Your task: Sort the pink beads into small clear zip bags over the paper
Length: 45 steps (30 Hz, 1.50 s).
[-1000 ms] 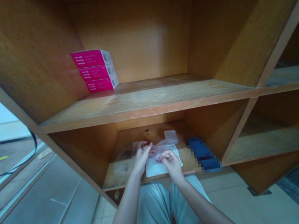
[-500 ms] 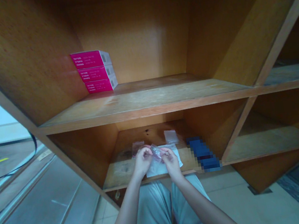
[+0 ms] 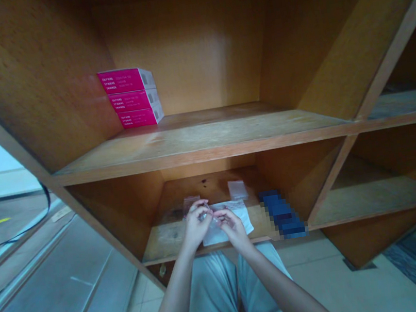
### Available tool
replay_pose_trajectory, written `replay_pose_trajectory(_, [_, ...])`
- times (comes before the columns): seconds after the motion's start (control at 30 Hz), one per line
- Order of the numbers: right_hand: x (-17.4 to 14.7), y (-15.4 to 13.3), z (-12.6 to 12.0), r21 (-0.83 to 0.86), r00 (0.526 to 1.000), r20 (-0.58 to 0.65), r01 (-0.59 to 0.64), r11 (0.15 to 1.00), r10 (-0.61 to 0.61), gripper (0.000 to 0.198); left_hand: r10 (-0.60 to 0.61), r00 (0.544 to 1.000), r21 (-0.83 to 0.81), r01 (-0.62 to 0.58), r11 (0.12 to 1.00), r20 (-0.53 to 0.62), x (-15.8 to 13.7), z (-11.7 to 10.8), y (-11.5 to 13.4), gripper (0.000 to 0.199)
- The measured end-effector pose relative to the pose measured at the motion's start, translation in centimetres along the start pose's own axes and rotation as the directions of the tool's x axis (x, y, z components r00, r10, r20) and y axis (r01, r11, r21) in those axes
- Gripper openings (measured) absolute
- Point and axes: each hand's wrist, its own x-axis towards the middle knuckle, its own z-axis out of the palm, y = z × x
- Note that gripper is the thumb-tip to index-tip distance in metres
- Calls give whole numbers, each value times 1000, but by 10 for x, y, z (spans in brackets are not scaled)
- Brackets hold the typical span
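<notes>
My left hand (image 3: 198, 223) and my right hand (image 3: 232, 224) meet over the lower shelf, fingertips nearly touching. Both are closed on a small clear plastic bag (image 3: 203, 216), mostly hidden by the fingers. Under the hands lies a white sheet (image 3: 215, 234), perhaps paper or a flat packet. Behind my left hand is another clear bag (image 3: 190, 203) with a reddish edge. A flat, whitish clear bag (image 3: 237, 190) rests farther back, beyond the sheet's far edge.
A blurred-out dark blue object (image 3: 282, 213) lies at the lower shelf's right. Three stacked pink boxes (image 3: 131, 98) stand on the upper shelf (image 3: 205, 135), whose front edge overhangs behind my hands. A metal-framed panel (image 3: 66, 281) leans at the left.
My hands have drawn closer together, the right one shifting slightly left. The bag between them, plainly visible before, is now mostly covered by the fingers.
</notes>
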Motion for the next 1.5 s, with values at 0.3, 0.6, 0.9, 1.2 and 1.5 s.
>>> replay_pose_trajectory(0.3, [10,-11,1,-173,994,41,107,979,-102,11,17,998,109,-22,994,53,-3,-7,7,13])
replay_pose_trajectory(0.6, [22,-21,-2,-345,963,206,238,908,-174,12,46,991,211,-72,975,125,-7,-12,16,12])
replay_pose_trajectory(0.9, [26,-15,5,-390,966,158,251,886,-205,14,71,990,216,-97,972,125,-9,-13,14,12])
replay_pose_trajectory(1.2, [23,-20,4,-431,971,172,226,873,-167,7,52,993,274,-79,958,106,-11,-19,15,13])
replay_pose_trajectory(1.5, [23,-28,1,-418,932,256,345,840,-256,18,36,997,271,-54,961,71,-13,-15,13,14])
